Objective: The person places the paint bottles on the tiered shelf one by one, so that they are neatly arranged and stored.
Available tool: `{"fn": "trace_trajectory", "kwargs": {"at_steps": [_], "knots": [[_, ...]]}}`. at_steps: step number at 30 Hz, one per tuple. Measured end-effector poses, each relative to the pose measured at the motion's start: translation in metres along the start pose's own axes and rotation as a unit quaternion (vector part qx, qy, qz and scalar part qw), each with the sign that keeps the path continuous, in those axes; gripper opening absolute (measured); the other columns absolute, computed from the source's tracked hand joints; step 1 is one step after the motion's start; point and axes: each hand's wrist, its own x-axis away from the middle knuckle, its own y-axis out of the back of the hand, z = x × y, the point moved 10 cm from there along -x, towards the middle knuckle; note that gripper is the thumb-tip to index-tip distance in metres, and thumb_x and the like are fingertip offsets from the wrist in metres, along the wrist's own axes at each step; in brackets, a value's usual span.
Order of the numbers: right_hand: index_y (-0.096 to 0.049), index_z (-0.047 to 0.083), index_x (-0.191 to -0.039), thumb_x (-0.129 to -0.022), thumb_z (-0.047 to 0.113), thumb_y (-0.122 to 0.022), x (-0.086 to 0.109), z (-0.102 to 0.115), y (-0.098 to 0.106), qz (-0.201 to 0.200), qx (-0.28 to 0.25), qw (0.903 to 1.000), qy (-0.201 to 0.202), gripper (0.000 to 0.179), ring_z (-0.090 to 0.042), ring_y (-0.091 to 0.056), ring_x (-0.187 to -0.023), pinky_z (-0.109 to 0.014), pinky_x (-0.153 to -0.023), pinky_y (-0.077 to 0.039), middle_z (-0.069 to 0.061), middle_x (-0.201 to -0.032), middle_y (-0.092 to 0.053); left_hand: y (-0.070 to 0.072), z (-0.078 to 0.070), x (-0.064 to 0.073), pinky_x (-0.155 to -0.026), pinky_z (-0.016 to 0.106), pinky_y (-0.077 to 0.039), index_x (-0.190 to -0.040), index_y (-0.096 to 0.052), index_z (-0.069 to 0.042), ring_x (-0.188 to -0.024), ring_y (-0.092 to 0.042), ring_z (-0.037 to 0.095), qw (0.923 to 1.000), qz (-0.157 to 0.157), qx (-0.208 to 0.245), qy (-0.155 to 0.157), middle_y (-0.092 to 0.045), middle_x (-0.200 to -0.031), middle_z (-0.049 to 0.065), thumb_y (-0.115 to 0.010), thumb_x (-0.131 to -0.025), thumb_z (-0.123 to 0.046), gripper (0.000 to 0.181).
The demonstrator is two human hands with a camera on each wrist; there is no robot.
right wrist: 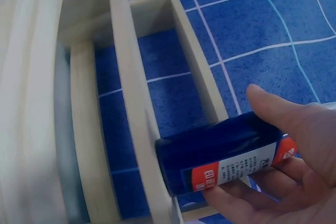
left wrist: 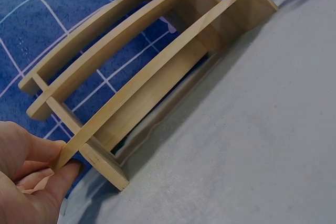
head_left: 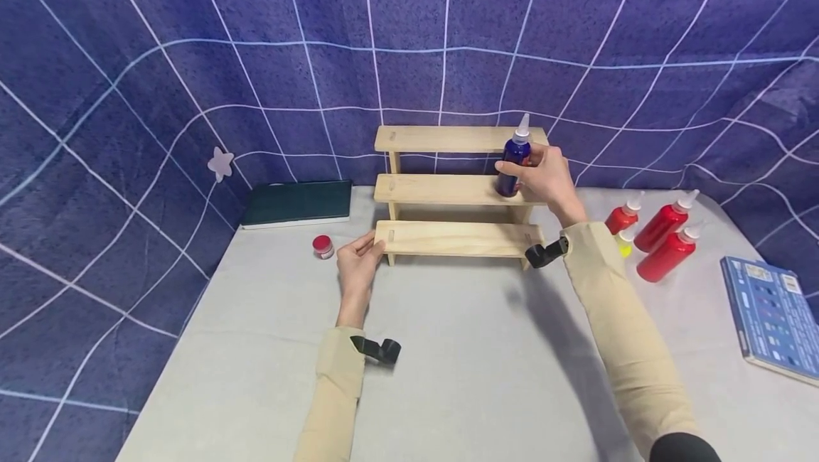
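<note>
A three-tier wooden shelf rack (head_left: 448, 234) stands against the patterned cloth. My left hand (head_left: 358, 270) pinches the left end of its lowest board between thumb and fingers, as the left wrist view shows closely (left wrist: 31, 177). In my right hand (head_left: 549, 176) is a dark blue squeeze bottle (head_left: 512, 163) with a white pointed cap, held upright at the right part of the middle board. The right wrist view shows the bottle (right wrist: 226, 153) with a red and white label, its base at the board's edge; whether it bears on the board I cannot tell.
Several bottles, red ones (head_left: 667, 257) and a small yellow one (head_left: 624, 242), stand at the right. A blue book (head_left: 774, 316) lies at the right edge. Left of the rack are a small red-lidded jar (head_left: 323, 246) and a dark green book (head_left: 297, 205).
</note>
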Motion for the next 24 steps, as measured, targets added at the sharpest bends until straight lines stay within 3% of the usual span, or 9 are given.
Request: {"fn": "trace_trajectory", "kwargs": {"at_steps": [4, 8, 11, 24], "knots": [[-0.067, 0.006, -0.114, -0.083, 0.037, -0.078, 0.001, -0.002, 0.000, 0.009, 0.013, 0.9999, -0.003, 0.045, -0.019, -0.064, -0.083, -0.029, -0.077, -0.052, -0.003, -0.088, -0.071, 0.000, 0.001, 0.000, -0.086, 0.025, -0.057, -0.124, -0.063, 0.007, -0.112, -0.063, 0.029, 1.0000, -0.001, -0.008, 0.002, -0.064, -0.120, 0.027, -0.066, -0.088, 0.004, 0.036], [-0.061, 0.003, -0.125, -0.083, 0.037, -0.077, 0.003, -0.002, 0.002, 0.020, 0.030, 0.9993, -0.004, 0.056, -0.025, -0.061, -0.107, -0.035, -0.095, -0.047, -0.018, -0.114, -0.069, 0.000, 0.002, 0.000, -0.084, 0.022, -0.057, -0.124, -0.063, 0.006, -0.111, -0.063, 0.028, 1.0000, 0.000, -0.001, 0.005, -0.063, -0.121, 0.027, -0.066, -0.088, 0.003, 0.036], [-0.056, 0.001, -0.131, -0.084, 0.032, -0.077, 0.011, -0.002, 0.009, 0.024, 0.015, 0.9996, 0.000, 0.060, -0.030, -0.059, -0.117, -0.040, -0.102, -0.047, -0.022, -0.124, -0.064, -0.001, 0.004, 0.000, -0.083, 0.021, -0.057, -0.124, -0.062, 0.007, -0.110, -0.063, 0.028, 0.9999, 0.004, 0.004, 0.008, -0.062, -0.122, 0.029, -0.065, -0.089, 0.003, 0.036], [-0.052, 0.006, -0.138, -0.088, 0.023, -0.075, 0.068, 0.003, 0.058, -0.004, -0.046, 0.9987, 0.020, 0.058, -0.028, -0.055, -0.125, -0.018, -0.095, -0.051, -0.016, -0.136, -0.058, -0.003, 0.004, -0.002, -0.082, 0.018, -0.056, -0.125, -0.061, 0.007, -0.112, -0.062, 0.029, 0.9999, 0.006, 0.008, 0.005, -0.062, -0.123, 0.028, -0.065, -0.089, 0.003, 0.037]]}}
